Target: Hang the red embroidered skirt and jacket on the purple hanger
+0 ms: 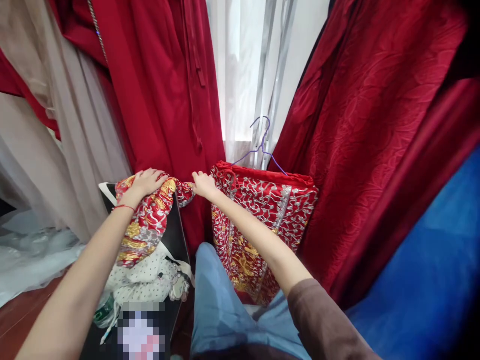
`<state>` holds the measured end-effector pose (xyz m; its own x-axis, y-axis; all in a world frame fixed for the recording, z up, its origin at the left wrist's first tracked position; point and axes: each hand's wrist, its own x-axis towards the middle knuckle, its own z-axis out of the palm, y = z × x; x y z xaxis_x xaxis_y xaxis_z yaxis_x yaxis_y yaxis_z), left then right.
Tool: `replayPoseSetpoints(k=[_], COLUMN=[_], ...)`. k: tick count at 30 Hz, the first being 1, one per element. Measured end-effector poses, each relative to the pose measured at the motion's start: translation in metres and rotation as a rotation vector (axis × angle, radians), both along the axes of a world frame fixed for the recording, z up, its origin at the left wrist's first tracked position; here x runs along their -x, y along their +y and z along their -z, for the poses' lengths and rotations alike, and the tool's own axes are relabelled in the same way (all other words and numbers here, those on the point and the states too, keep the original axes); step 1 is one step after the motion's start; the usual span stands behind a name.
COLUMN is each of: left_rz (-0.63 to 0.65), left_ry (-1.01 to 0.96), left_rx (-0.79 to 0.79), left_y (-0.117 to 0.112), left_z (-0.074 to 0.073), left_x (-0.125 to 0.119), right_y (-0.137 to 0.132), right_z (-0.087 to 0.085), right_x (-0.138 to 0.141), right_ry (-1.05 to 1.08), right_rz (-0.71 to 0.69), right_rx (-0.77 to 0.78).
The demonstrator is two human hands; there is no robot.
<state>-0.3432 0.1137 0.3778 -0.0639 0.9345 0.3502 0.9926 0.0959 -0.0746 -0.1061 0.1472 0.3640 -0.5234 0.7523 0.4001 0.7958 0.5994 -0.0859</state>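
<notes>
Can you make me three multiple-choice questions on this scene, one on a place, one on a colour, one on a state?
1. Where does the left hand rest?
A. on the bundled cloth
B. on the hanger
C. on the blue sheet

2. What colour is the hanger?
A. green
B. purple
C. black

3. How is the right hand?
A. flat open in the air
B. closed on an edge of the cloth
C. tucked in a pocket

Answers: 1 A, the palm lies on top of the red-and-gold bundle. 2 B, the thin wire hook above the folded garment is purple. 3 B, its fingers pinch the patterned edge between bundle and garment.
</notes>
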Motion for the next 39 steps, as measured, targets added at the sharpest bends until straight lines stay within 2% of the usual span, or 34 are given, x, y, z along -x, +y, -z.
replayPoseSetpoints(k=[2,3,6,8,10,13,16,19,23,28,33,39], left_rz=[-0.074,-0.065,0.16,0.31,0.395,0.452,0.475,0.48,0.42,0.356,0.377,0.396], left_ry=[0.05,0.068,0.013,-0.079,-0.171,-0.205,-0.085,-0.012,0.035,0.003,-0.005,-0.082], left_rx=[0.06,0.05,-0.04,-0.095,-0.138,-0.118,-0.129,-0.144,-0.078,-0.043,-0.081,-0.107], left_y=[0.011,0.017,0.038,0.052,0.065,0.08,0.086,0.075,0.049,0.026,0.021,0.023], left_z=[-0.012,-0.018,-0.027,-0.026,-0.02,-0.008,0.003,0.004,-0.004,-0.01,-0.005,-0.002], left_x=[-0.018,-0.034,-0.103,-0.154,-0.196,-0.232,-0.238,-0.231,-0.227,-0.235,-0.236,-0.236], right_y=[-0.003,-0.004,-0.008,-0.014,-0.021,-0.03,-0.031,-0.025,-0.02,-0.031,-0.041,-0.044], right_z=[0.0,-0.001,-0.003,-0.004,-0.005,-0.008,-0.009,-0.006,0.007,0.014,0.014,0.007], right_x=[-0.032,-0.047,-0.09,-0.116,-0.142,-0.178,-0.205,-0.214,-0.194,-0.159,-0.155,-0.18], right_ry=[0.013,0.007,-0.045,-0.103,-0.175,-0.248,-0.25,-0.184,-0.07,0.112,0.022,-0.096], right_rz=[0.095,0.137,0.227,0.263,0.285,0.3,0.332,0.375,0.339,0.271,0.276,0.289], right_rx=[-0.061,-0.072,-0.066,-0.065,-0.067,-0.063,-0.019,0.052,0.09,0.062,-0.076,-0.106])
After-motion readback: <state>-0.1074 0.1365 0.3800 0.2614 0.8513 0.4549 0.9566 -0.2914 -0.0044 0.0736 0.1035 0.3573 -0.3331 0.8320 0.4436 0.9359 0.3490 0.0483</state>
